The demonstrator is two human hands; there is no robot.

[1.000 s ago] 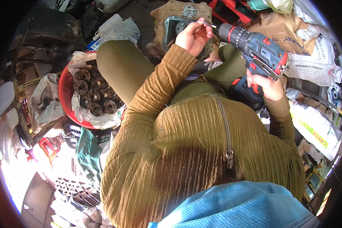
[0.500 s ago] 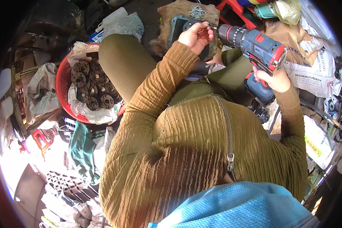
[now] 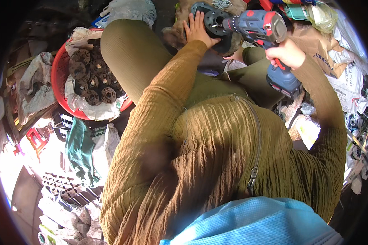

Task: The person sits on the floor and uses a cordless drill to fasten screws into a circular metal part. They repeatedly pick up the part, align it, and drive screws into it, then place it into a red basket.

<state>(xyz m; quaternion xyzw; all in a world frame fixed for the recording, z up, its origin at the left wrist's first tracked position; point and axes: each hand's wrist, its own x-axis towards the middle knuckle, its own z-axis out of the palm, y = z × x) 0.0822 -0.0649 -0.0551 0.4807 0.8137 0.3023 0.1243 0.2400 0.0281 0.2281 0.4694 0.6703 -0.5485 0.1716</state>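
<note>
My right hand (image 3: 288, 54) is wrapped round the grip of a blue and black cordless drill (image 3: 255, 26). The drill lies nearly level, its chuck turned left and its tip at a dark round flange-like part (image 3: 212, 20) with small holes. The chuck covers part of that piece, so the very tip of the bit is hidden. Pressed against the left side of the flange-like part is my left hand (image 3: 198, 32), fingers spread and flat. The part rests on a dark tray-like base (image 3: 225, 48) between my knees. A small heap of silver screws (image 3: 222, 3) lies just beyond.
A red plastic basket (image 3: 58, 77) lined with sacking stands left of my knee, holding several dark round metal parts (image 3: 93, 77). Brown paper and white sacks (image 3: 343, 87) crowd the right side. A teal container and a plastic bag (image 3: 321, 18) sit at the far right.
My left hand has gone from a pinch near the drill's tip to lying spread on the round part. The drill has moved left and up, its tip now at that part.
</note>
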